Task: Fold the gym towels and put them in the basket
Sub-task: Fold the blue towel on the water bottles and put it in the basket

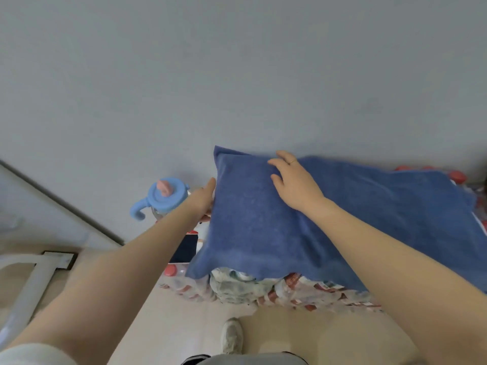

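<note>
- Resting flat on the blue towel (329,219), the right hand (293,183) has fingers spread, gripping nothing.
- Left hand (204,197) touches the towel's left edge; its grip is hidden.
- Towel drapes over packaged bottles (263,288).

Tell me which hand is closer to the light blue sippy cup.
Left. The left hand is just beside the sippy cup, at the blue towel's left edge. The right hand lies on top of the towel, farther off to the cup's right.
</note>
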